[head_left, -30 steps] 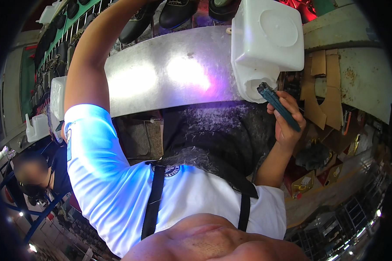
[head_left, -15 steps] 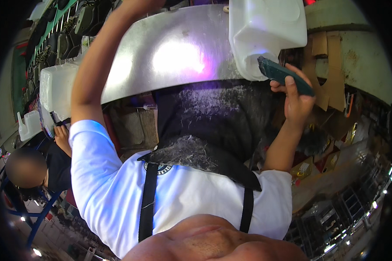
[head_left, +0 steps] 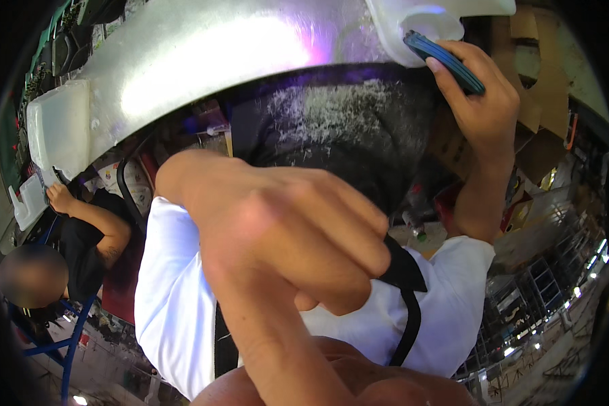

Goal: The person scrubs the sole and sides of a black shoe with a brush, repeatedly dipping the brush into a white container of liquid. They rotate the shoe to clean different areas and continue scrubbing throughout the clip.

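Blue tool (head_left: pixel 446 62) in right hand (head_left: pixel 486 93), at white container (head_left: pixel 433 20); left hand (head_left: pixel 291 233) curled

The worktop (head_left: pixel 203 54) looks like smooth, glossy metal with a hard glare; the container (head_left: pixel 436 19) at its right is smooth whitish plastic, as is the cloudy tub (head_left: pixel 61 128) at its left; the blue-green tool (head_left: pixel 448 61) is ridged and faintly shiny, its material unclear; the apron (head_left: pixel 338 111) is matt black cloth, roughened by pale residue; the shirt (head_left: pixel 172 271) is matt white cloth.
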Tool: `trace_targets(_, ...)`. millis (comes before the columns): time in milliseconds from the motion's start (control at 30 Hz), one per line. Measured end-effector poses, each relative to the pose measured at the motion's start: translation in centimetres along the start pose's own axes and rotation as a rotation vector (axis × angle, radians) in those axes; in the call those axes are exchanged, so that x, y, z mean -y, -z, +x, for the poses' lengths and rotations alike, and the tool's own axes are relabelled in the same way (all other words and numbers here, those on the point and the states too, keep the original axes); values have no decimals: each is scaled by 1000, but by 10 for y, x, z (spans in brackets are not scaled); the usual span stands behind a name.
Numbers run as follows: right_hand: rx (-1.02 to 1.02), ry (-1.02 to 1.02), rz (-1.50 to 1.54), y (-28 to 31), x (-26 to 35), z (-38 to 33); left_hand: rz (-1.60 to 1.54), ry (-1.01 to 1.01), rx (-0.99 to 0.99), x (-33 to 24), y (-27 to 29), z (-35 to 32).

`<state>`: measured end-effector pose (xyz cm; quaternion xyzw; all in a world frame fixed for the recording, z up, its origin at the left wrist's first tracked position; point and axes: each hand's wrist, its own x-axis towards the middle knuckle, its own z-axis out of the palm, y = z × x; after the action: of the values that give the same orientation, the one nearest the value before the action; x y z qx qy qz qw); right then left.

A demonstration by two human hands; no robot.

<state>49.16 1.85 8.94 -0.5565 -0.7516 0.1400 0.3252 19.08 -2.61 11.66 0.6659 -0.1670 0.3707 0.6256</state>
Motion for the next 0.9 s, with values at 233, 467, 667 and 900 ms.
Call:
trace_targets(233,61,-411,80,2,29,-3,-18,-22,37,9,-4,-15)
trace_targets(467,-400,-451,431,-20,10,-18,-14,-4,36,17,-4,-14)
trace_targets(667,-274,-645,173,-32,51,-17,58,-6,-48,16,-8,-14)
trace_targets(900,-201,-591,375,1,38,-39,171,-20,-300,30,45,-12)
